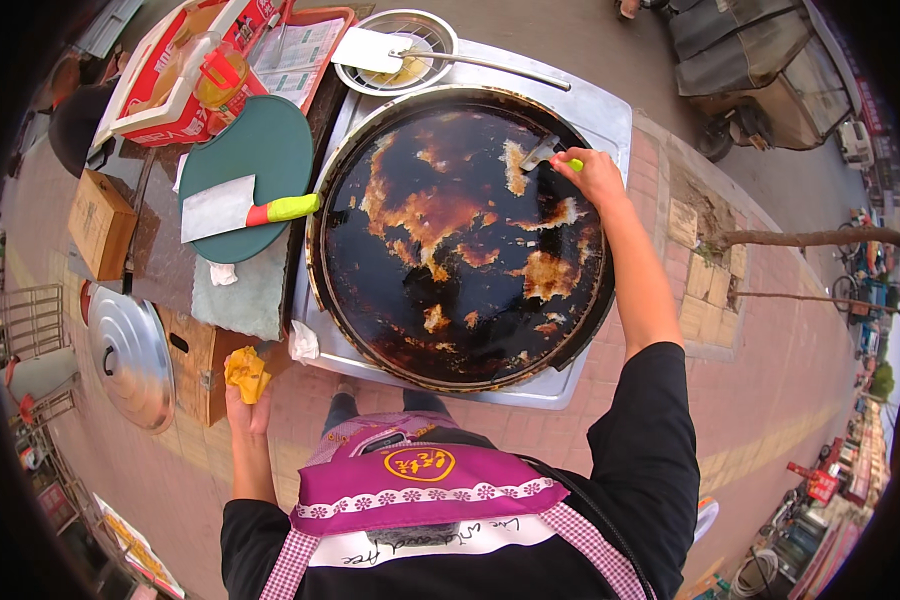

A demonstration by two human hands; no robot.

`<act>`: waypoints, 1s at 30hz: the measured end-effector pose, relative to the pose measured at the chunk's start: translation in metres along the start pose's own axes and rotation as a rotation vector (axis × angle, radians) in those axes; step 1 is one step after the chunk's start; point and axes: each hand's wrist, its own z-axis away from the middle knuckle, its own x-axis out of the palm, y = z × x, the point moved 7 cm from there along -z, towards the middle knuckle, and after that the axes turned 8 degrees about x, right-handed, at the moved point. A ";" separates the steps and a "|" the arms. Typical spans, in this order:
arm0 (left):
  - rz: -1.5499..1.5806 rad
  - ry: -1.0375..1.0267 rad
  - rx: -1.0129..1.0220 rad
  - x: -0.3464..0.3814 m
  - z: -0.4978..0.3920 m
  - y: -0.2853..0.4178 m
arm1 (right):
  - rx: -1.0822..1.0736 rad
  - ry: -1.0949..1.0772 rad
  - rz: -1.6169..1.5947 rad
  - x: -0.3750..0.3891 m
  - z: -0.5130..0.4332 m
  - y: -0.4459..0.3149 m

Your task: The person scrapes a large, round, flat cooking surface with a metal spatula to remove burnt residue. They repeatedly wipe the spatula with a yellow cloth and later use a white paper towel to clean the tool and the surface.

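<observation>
My right hand grips the green-and-red handle of a metal scraper. Its blade meets the black surface of a large round griddle pan, beside a strip of pale crust near the far right rim. Browned, flaky residue covers other parts of the pan in patches. Low on the left, beyond the pan's near edge, my left hand holds a crumpled yellow cloth; a small dark shape behind the cloth is too unclear to name.
Left of the pan, a cleaver lies on a green round board, its handle reaching the pan's rim. Behind stand a steel bowl with a rack, a white spatula, an oil jug and a red carton.
</observation>
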 end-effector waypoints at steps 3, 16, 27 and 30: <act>-0.004 0.020 0.009 -0.006 0.005 0.001 | -0.042 -0.013 -0.001 0.003 -0.012 -0.015; -0.034 0.002 0.029 0.050 0.019 0.025 | -0.336 -0.063 -0.464 0.047 -0.001 -0.138; -0.122 -0.212 -0.020 0.037 -0.010 0.057 | -0.734 0.056 -0.481 0.001 0.233 -0.370; -0.149 -0.253 -0.020 0.026 -0.010 0.078 | -0.851 0.070 -0.434 0.007 0.288 -0.422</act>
